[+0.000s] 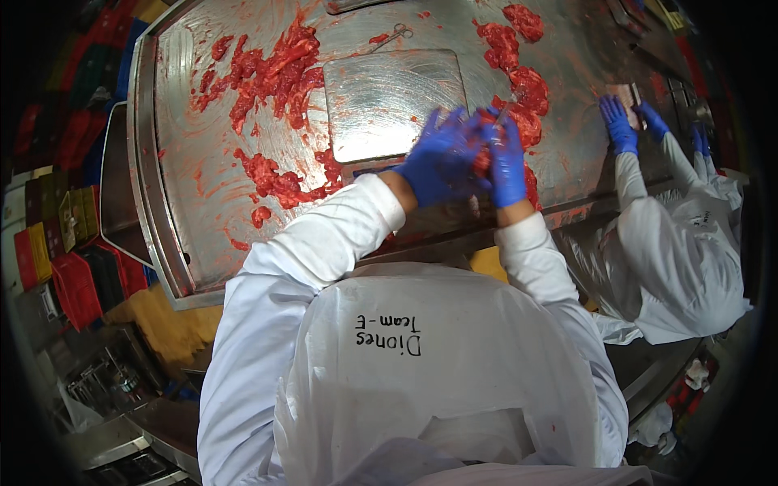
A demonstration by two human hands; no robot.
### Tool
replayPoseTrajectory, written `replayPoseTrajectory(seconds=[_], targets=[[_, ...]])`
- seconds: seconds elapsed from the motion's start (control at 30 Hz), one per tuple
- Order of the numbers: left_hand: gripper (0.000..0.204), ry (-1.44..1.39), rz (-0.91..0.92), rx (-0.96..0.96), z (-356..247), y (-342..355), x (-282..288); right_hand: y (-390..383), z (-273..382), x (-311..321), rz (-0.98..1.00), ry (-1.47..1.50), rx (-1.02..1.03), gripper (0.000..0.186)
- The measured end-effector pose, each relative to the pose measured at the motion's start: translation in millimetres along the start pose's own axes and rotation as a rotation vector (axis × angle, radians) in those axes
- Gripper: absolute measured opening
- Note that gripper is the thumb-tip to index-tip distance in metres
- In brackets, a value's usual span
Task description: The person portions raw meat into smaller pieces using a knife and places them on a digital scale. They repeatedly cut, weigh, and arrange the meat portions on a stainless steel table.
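A small piece of red meat (483,160) is between my two blue-gloved hands, over the near part of the steel table (203,154). My right hand (508,166) is closed around its right side, and a thin metal-looking bit shows at the fingertips, too small to name. My left hand (440,160) is at its left, fingers spread and a little blurred; whether it touches the meat I cannot tell. Just beyond my left hand lies a square steel plate (389,93). A row of red meat pieces (531,89) runs along the right of my hands.
Meat trimmings (279,73) lie at the far left, with another heap (279,178) nearer me. Scissors (397,34) rest beyond the plate. At right, a co-worker's gloved hands (618,125) are at a pale block (626,95). Crates (77,283) stand left of the table.
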State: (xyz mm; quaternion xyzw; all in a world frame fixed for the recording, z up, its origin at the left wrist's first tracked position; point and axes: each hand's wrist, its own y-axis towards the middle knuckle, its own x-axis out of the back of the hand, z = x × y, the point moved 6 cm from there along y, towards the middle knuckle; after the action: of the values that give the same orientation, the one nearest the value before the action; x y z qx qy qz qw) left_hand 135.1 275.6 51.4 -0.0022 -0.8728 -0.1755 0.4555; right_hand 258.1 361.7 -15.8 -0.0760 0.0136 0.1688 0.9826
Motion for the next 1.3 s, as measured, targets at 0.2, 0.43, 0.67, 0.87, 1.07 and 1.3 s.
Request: replayPoseTrajectory(seconds=[0.2,0.43,0.67,0.87,1.07,1.3], targets=[[0.061,-0.052,-0.36,0.188,87,-56,81,-14,-8,72,-0.067,1.019,-0.426,0.061],[0.054,0.27,0.164,0.929,252,-253,127,46,37,215,-0.538,-0.027,0.165,0.041],[0.049,-0.239,0.117,0.779,95,-300,45,-67,-22,49,0.023,-0.08,0.105,0.061],[0.056,-0.24,0.083,0.921,136,-300,62,-112,-55,21,0.205,-0.361,0.046,0.078],[0.059,-0.317,0.589,0.5,50,-261,-34,-115,-75,36,0.156,-0.58,0.029,0.073],[0.049,-1.005,0.731,0.67,38,-181,69,-117,-47,22,0.145,-0.835,0.084,0.066]])
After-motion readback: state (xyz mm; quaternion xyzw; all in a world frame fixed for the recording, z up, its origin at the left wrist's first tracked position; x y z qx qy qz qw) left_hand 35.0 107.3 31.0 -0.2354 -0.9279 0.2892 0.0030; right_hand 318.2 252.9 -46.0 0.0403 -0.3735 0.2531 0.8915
